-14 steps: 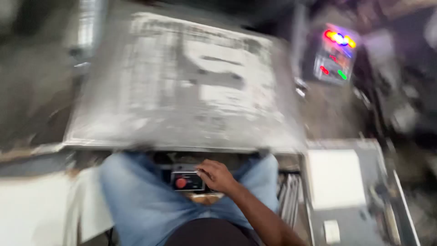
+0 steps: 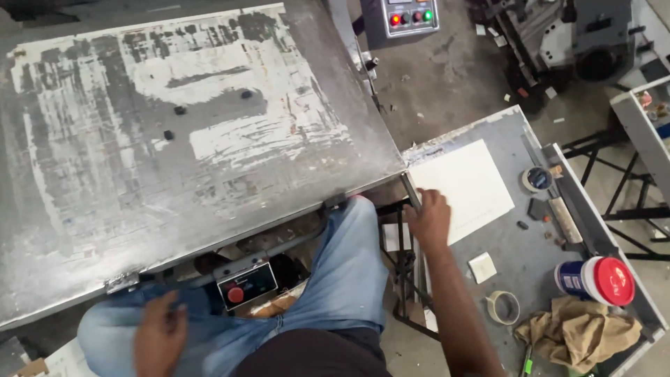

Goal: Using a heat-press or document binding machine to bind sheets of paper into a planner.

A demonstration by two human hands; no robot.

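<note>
Paper sheet (image 2: 466, 187) is reached by the right hand (image 2: 429, 220), fingers curled at its corner; lifting needs a pinch.

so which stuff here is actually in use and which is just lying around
In use:
right hand on the white sheet
left hand resting on the thigh, near the red-button box

Lying about:
tape roll
red-lidded can
tan rag
</note>
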